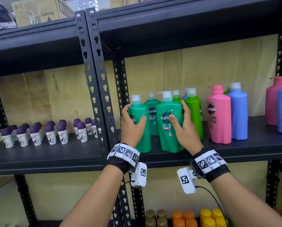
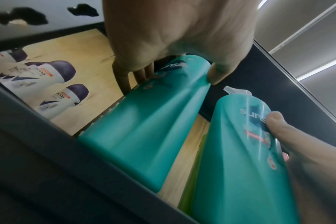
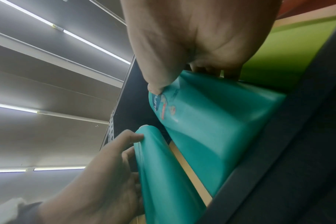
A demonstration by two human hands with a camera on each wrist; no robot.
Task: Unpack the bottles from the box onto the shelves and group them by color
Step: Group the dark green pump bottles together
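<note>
Two teal-green pump bottles stand side by side on the black shelf [image 1: 235, 148]. My left hand [image 1: 134, 113] grips the left teal bottle [image 1: 141, 141], thumb in front and fingers round its far side; the left wrist view shows that hand [image 2: 173, 72] on the bottle [image 2: 144, 121]. My right hand [image 1: 178, 112] grips the right teal bottle [image 1: 168, 136], thumb on the label; the right wrist view shows this hand [image 3: 188, 80] and bottle [image 3: 211, 128]. A third teal bottle [image 1: 151, 115] stands behind them. Lime green bottles [image 1: 194, 115] stand just right of my right hand.
A pink bottle [image 1: 218, 118] and a blue bottle [image 1: 238, 115] stand further right, with another pink and blue pair [image 1: 273, 104] at the edge. Purple-capped roll-ons [image 1: 47, 131] fill the left shelf beyond the uprights [image 1: 96, 79]. Brown, orange and yellow caps [image 1: 186, 217] show on the lower shelf.
</note>
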